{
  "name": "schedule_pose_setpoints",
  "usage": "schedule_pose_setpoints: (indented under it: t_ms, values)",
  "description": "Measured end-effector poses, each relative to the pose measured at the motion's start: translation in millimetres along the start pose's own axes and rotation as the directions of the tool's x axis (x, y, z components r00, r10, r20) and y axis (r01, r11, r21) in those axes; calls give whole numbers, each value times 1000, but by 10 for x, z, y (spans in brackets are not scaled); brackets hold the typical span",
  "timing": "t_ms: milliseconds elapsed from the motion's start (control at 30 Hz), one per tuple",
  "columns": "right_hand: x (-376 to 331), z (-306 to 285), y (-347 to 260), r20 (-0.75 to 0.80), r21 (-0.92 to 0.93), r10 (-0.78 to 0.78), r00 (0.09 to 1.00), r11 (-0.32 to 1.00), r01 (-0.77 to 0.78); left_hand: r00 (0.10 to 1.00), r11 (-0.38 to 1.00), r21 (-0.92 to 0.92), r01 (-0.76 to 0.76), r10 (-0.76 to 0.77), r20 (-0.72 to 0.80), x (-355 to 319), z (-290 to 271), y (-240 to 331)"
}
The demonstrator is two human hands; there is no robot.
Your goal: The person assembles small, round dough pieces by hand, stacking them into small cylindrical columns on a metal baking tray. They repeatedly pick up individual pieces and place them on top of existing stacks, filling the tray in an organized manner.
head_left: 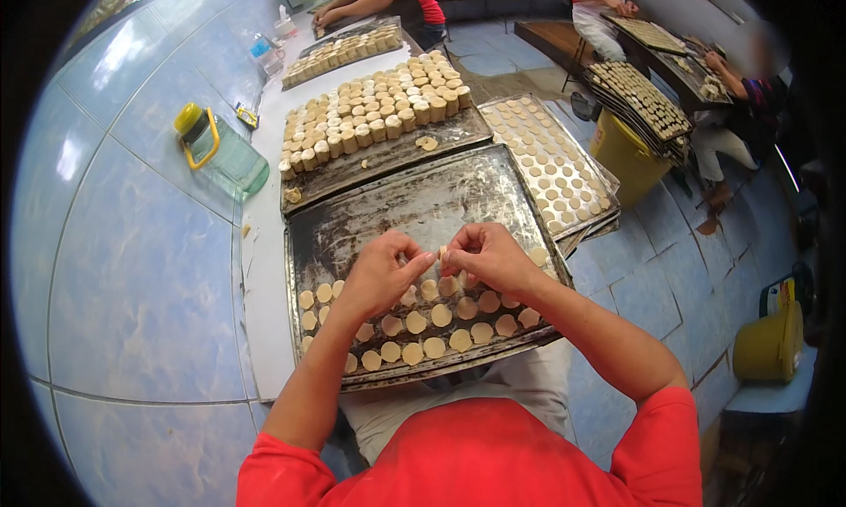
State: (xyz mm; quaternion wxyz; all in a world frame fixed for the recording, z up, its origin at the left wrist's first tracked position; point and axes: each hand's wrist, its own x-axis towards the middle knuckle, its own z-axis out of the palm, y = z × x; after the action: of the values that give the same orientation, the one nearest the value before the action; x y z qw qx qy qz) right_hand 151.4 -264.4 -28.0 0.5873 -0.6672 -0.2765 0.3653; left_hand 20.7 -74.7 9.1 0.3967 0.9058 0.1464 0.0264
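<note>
My left hand [381, 273] and right hand [486, 256] pinch one small dough piece [441, 253] between fingertips, both nearly closed, above the dark baking tray [414, 203] of flat dough rounds [441, 316] on the table [264, 304].

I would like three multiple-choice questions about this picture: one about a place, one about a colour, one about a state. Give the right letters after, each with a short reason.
1. Where do the flat dough rounds lie on the near tray?
A. at its near end
B. at its far end
C. all over it

2. What colour is the lid of the clear jug?
A. red
B. yellow
C. black

3. What are the left hand and the right hand doing?
A. resting flat on the tray
B. pinching a small dough piece between them
C. lifting the tray

Answers: 1 A, the far part of the tray is bare metal; 2 B, the cap and handle are yellow; 3 B, the fingertips meet on the piece above the tray.
</note>
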Motion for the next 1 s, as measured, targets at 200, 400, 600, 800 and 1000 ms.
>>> schedule_pose_setpoints:
  t_ms: [200, 400, 600, 800, 1000]
  values:
    - [-77, -158, -12, -8, -46, 4, 1000, 999, -5, 997, 996, -71, -63, 66, 43, 114, 99, 119]
    - [-138, -246, -18, 1, 37, -4, 1000, 999, 4, 989, 986, -146, -83, 100, 111, 173, 162, 121]
    - [-148, -275, -9, 45, -20, -17, 999, 1000, 18, 997, 994, 81, 75, -76, 15, 143, 139, 174]
    - [-187, -322, -41, 1, -136, -85, 996, 987, 84, 980, 982, -98, -161, 171, 105, 156, 181, 290]
    - [-251, -494, -100, -103, -828, -369, 924, 546, 126, 993, 965, 235, -114, 112, 24, 250, 237, 250]
